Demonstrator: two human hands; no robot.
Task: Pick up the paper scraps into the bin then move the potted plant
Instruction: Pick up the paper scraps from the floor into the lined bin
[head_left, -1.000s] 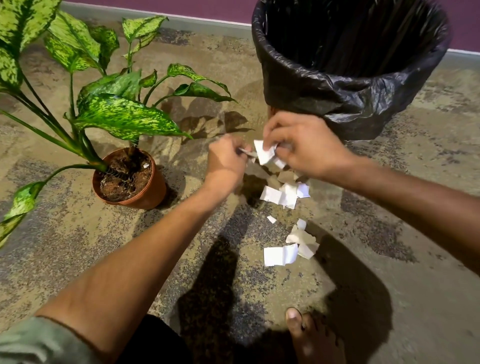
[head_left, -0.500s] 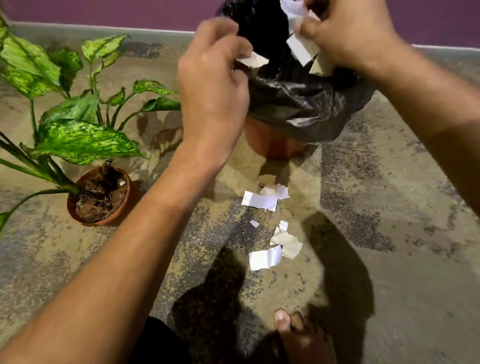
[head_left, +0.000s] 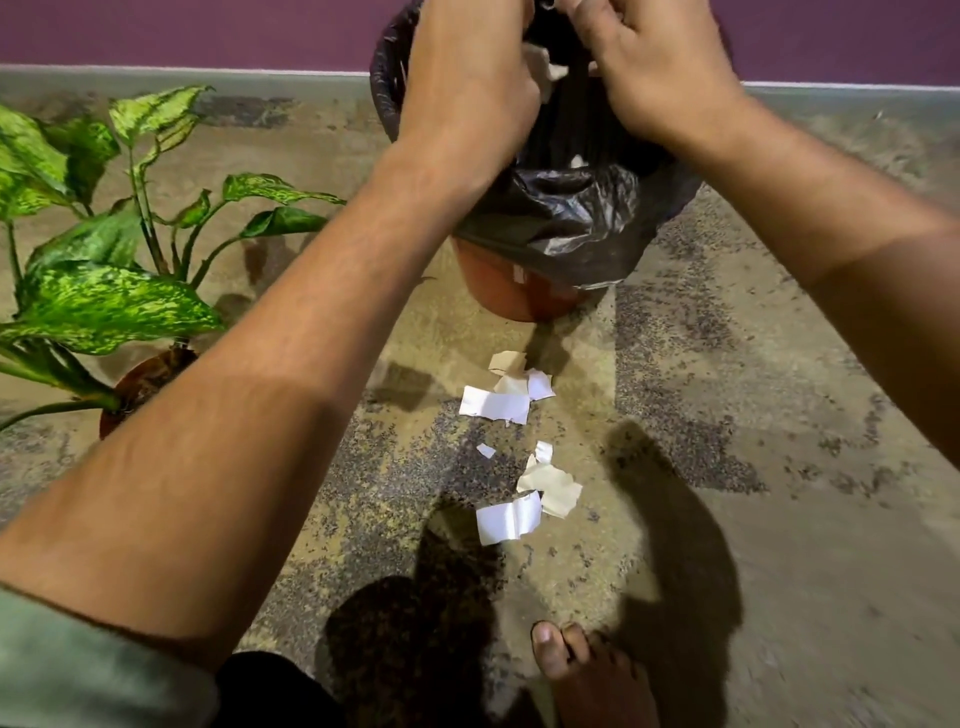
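Both my hands are raised over the mouth of the bin (head_left: 561, 228), which is lined with a black bag. My left hand (head_left: 467, 73) has its fingers curled around crumpled paper scraps (head_left: 543, 70) at its fingertips. My right hand (head_left: 654, 73) is close beside it with bent fingers; whether it holds paper is hidden. One white scrap (head_left: 577, 161) shows inside the bin. Several more scraps (head_left: 496, 405) lie on the floor in front of the bin, down to a larger piece (head_left: 509, 522). The potted plant (head_left: 104, 306) stands at the left, its pot (head_left: 132, 387) partly behind my left forearm.
A purple wall (head_left: 208, 31) runs behind the bin and the plant. My bare foot (head_left: 587, 670) is on the mottled floor just below the scraps. The plant's leaves spread toward my left arm.
Both hands have risen from the floor with scraps and moved over the bin's opening. The view has tilted, so the bin and the plant sit lower in the frame.
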